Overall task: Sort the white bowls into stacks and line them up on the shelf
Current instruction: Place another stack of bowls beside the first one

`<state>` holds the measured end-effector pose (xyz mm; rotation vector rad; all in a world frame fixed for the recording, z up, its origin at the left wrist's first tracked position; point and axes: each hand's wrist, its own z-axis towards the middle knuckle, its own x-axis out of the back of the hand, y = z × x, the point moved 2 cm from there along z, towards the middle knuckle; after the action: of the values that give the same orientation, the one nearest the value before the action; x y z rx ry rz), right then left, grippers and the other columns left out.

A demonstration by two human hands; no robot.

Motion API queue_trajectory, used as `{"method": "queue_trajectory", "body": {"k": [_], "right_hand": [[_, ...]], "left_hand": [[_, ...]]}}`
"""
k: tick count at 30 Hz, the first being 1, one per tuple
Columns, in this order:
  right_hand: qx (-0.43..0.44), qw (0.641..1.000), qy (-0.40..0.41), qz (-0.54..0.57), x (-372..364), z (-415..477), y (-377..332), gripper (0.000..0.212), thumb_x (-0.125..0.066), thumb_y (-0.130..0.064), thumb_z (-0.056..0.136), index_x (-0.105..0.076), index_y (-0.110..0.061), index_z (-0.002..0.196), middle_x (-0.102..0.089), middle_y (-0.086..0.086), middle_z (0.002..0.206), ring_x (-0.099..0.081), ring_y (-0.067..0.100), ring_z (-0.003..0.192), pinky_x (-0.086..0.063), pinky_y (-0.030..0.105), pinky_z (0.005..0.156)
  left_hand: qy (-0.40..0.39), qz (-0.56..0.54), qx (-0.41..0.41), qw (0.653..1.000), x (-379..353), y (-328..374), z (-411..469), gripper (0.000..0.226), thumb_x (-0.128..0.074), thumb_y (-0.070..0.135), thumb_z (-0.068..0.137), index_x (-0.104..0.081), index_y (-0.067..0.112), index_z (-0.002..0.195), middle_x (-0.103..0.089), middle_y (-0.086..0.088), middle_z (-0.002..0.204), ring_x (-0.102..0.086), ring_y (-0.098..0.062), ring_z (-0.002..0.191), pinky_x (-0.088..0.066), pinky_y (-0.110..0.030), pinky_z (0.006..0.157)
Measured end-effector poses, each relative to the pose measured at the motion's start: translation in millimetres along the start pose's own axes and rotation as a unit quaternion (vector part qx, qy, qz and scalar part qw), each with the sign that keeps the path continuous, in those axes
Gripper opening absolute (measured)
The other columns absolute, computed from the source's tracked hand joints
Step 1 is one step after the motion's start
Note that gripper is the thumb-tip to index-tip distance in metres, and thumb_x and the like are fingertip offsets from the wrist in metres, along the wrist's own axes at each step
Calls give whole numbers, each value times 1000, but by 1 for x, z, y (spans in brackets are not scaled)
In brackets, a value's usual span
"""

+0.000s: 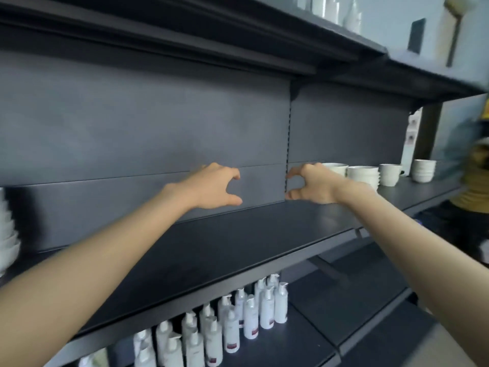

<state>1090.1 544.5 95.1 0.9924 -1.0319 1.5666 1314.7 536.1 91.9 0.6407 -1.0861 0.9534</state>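
Observation:
Both of my arms reach over the dark shelf. My left hand and my right hand hover side by side above its bare middle, fingers curved and apart, holding nothing. To the right of my right hand stand several stacks of white bowls: one partly hidden behind the hand, a wider stack, a stack with a handle showing and a small stack at the far right. Another tall stack of white bowls shows at the left edge, blurred.
White pump bottles crowd the shelf below. An upper shelf with white items overhangs my hands. A person in a yellow top stands at the right end of the shelving.

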Motion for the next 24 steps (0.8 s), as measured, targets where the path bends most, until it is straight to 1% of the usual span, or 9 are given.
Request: {"method": "queue_trajectory", "body": {"k": [2, 6, 8, 10, 13, 16, 20, 24], "right_hand": [[-17, 1000, 9, -11, 8, -4, 39, 57, -67, -37, 86, -49, -15, 136, -54, 11, 136, -46, 29, 127, -37, 31, 98], [-64, 998, 20, -17, 12, -4, 121, 55, -66, -37, 87, -51, -14, 134, -55, 10, 132, -45, 27, 126, -35, 26, 92], [-82, 996, 23, -18, 8, 0, 163, 57, -66, -38, 87, -49, -15, 136, -50, 8, 138, -41, 25, 130, -34, 28, 96], [-105, 994, 11, -22, 3, 7, 200, 58, -66, -38, 87, -48, -15, 137, -50, 9, 137, -41, 25, 129, -35, 29, 97], [-136, 990, -22, -38, -2, 27, 260, 59, -66, -40, 86, -47, -16, 137, -50, 10, 136, -45, 27, 125, -39, 31, 96], [-148, 988, -20, -43, 1, 46, 318, 61, -66, -41, 85, -47, -18, 138, -51, 7, 137, -45, 25, 127, -39, 32, 98], [-157, 987, -18, -28, 7, 72, 388, 59, -67, -39, 85, -49, -16, 137, -52, 9, 134, -49, 26, 120, -39, 29, 90], [-145, 989, -9, -28, 4, 108, 455, 58, -64, -41, 87, -48, -17, 137, -51, 9, 136, -48, 25, 122, -36, 27, 86]], "left_hand": [[-4, 1, -28, 1000, -12, 32, 29, 61, -63, 48, 84, -44, 24, 137, -50, -4, 141, -47, -30, 127, -41, -42, 103], [-5, -17, -75, 997, -40, 86, 89, 60, -63, 45, 85, -44, 23, 137, -50, -6, 140, -48, -29, 126, -41, -37, 99], [-5, -29, -97, 995, -60, 110, 124, 60, -63, 45, 85, -44, 23, 137, -51, -7, 137, -47, -28, 125, -42, -39, 100], [-13, -42, -112, 993, -82, 133, 157, 60, -63, 45, 85, -43, 23, 137, -51, -6, 137, -47, -28, 125, -41, -41, 101], [-35, -28, -125, 991, -111, 169, 207, 58, -61, 44, 87, -43, 23, 137, -55, -5, 130, -51, -28, 119, -44, -41, 97], [-35, -27, -142, 989, -129, 204, 257, 54, -61, 44, 87, -45, 23, 135, -56, -4, 128, -53, -28, 114, -46, -40, 93], [-39, -14, -153, 987, -144, 246, 321, 48, -61, 45, 85, -51, 23, 126, -57, -5, 128, -54, -29, 113, -47, -41, 91], [-39, -41, -133, 989, -164, 282, 372, 46, -61, 43, 86, -50, 28, 128, -56, 1, 129, -53, -26, 114, -47, -37, 91]]}}
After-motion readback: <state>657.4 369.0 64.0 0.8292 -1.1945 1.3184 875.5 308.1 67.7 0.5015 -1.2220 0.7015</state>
